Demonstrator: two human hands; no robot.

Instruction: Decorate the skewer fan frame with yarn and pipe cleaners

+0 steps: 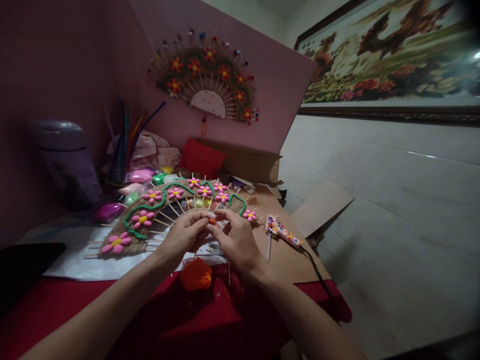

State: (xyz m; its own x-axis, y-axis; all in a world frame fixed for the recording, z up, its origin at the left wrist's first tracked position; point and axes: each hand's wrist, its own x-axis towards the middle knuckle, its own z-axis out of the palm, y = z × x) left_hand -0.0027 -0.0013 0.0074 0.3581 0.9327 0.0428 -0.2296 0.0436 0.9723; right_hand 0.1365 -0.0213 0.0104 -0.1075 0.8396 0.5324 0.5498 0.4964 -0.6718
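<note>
My left hand (pixel 187 231) and my right hand (pixel 238 240) meet in front of me, fingers pinched together. Between their fingertips is a strand of orange yarn (pixel 212 220), with a small whitish bit beside it. Below them an orange yarn ball (pixel 196 275) lies on the red cloth, a strand rising toward my left hand. Just beyond my hands lies a fan-shaped craft piece (pixel 165 192) of thin sticks and brown twine. Pink clay-like flowers with yellow centres and a green wavy cord decorate it. My fingers partly hide its lower middle.
A flower-patterned glue gun (pixel 281 231) with a black cord lies on cardboard (pixel 296 260) at right. Bags of coloured clay (pixel 141 176) and a purple flask (pixel 65 162) stand at left. A finished-looking fan (pixel 210 75) hangs on a pink board (pixel 277 85) behind.
</note>
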